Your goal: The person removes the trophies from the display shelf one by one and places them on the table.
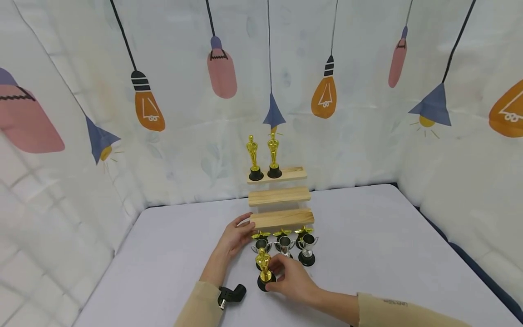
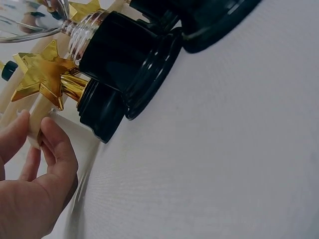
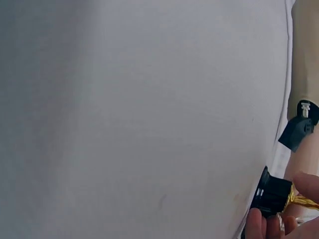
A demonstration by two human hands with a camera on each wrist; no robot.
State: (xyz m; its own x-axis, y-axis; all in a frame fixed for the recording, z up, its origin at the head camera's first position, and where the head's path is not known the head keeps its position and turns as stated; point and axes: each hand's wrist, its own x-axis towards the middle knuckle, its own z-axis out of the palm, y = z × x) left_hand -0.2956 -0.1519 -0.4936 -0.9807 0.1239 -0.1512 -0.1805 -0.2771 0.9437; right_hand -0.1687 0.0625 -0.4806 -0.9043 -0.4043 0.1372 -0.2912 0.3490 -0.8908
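Observation:
My right hand [image 1: 294,280] holds a gold figure trophy [image 1: 263,264] with a black base, low in front of the other trophies. In the right wrist view, fingers and thumb are around the trophy's black base [image 3: 274,194]. My left hand [image 1: 234,237] grips the left end of the lowest board of a wooden tiered stand [image 1: 282,219]. The left wrist view shows the thumb and fingers pinching that board end, beside a gold star trophy [image 2: 42,72]. Between the hands stand silver cup trophies [image 1: 307,249], with gold star trophies [image 1: 303,231] in a row behind them.
Two more gold figure trophies [image 1: 273,154] stand upright on the top board [image 1: 294,173]; the middle board [image 1: 279,196] lies below it. A white cloth covers the table [image 1: 367,245]. Behind it hangs a curtain [image 1: 184,150] printed with lamps.

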